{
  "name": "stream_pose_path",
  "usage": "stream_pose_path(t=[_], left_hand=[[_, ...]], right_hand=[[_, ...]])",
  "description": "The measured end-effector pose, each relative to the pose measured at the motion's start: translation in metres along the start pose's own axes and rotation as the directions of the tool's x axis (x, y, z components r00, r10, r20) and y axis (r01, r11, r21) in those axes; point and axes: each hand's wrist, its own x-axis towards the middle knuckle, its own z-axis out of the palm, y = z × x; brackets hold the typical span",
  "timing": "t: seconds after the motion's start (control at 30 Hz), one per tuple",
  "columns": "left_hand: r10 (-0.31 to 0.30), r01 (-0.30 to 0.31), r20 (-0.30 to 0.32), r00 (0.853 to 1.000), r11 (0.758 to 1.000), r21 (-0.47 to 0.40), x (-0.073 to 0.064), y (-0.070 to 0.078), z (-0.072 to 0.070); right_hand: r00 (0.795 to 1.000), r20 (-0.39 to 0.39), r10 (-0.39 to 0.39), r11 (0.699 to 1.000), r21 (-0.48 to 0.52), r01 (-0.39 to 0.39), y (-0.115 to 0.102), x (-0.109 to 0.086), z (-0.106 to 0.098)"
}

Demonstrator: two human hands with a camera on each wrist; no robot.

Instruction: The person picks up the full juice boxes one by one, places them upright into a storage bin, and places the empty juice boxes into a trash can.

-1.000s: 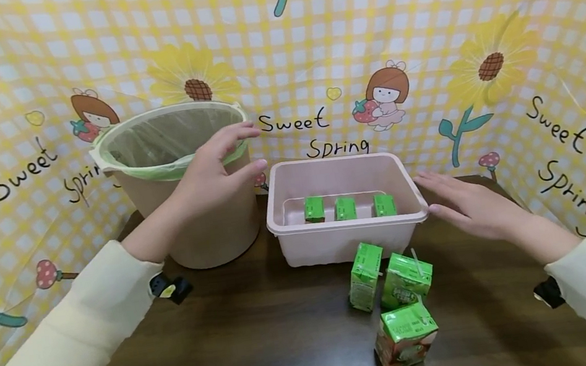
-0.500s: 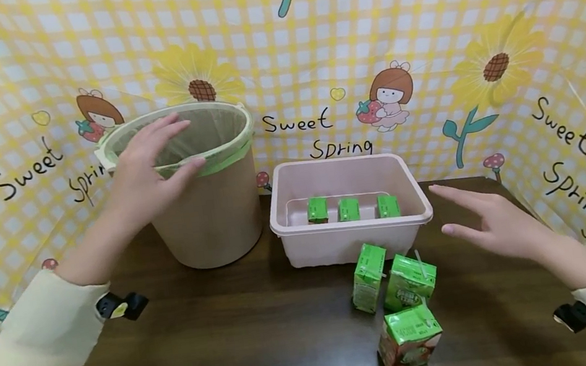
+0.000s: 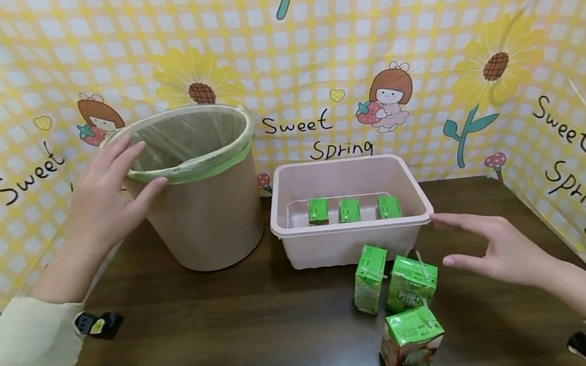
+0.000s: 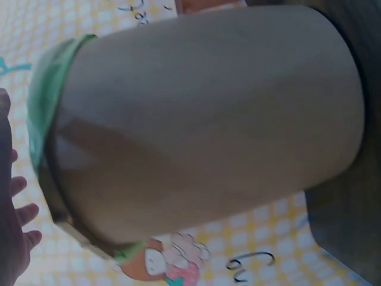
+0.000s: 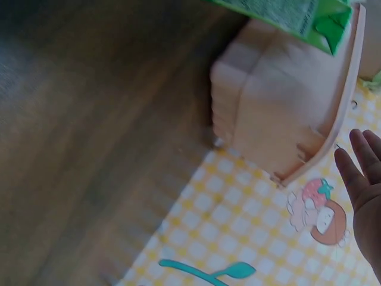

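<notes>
My left hand [image 3: 106,197] hovers at the near left side of the trash can [image 3: 214,219], fingers spread and holding nothing. A green-edged liner bag [image 3: 195,168] is folded over the can's rim. In the left wrist view the fingers [image 4: 24,214] are apart from the can. To the right, my right hand [image 3: 504,244] is held out beside the front right corner of a pale pink bin [image 3: 352,243], thumb and fingers parted, nothing in it. Three green juice boxes [image 3: 349,210] are inside the bin. In front of it stand a narrow-side-on juice box [image 3: 370,279], a juice box with a straw [image 3: 412,282] and a red-sided juice box [image 3: 412,341].
Everything stands on a dark wooden table [image 3: 248,345]. A yellow checked cloth [image 3: 286,52] with printed flowers and figures hangs behind and along both sides. The can is left of the bin, with a narrow gap between them.
My left hand has moved left and down, from in front of the can's right side to its left side. My right hand has drawn slightly down and right. The juice boxes have stayed put.
</notes>
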Motion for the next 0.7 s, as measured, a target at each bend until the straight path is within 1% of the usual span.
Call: stream_pose_path(t=[0.23, 0.3, 0.43, 0.7], left_hand=[[-0.044, 0.043, 0.022, 0.999, 0.998, 0.037, -0.014, -0.019, 0.004], [-0.045, 0.044, 0.018, 0.999, 0.998, 0.046, -0.018, -0.022, 0.006], [-0.022, 0.023, -0.018, 1.0, 0.997, 0.069, -0.022, -0.027, 0.01], [0.031, -0.024, -0.089, 0.996, 0.997, 0.074, -0.024, -0.033, 0.015]], right_hand=[[0.998, 0.056, 0.031, 0.994, 0.1, -0.037, 0.001, -0.012, 0.02], [0.997, 0.067, 0.038, 0.991, 0.125, -0.047, 0.001, -0.015, 0.025], [0.996, 0.076, 0.051, 0.985, 0.162, -0.063, 0.001, -0.02, 0.033], [0.993, 0.084, 0.081, 0.971, 0.22, -0.098, 0.002, -0.027, 0.046]])
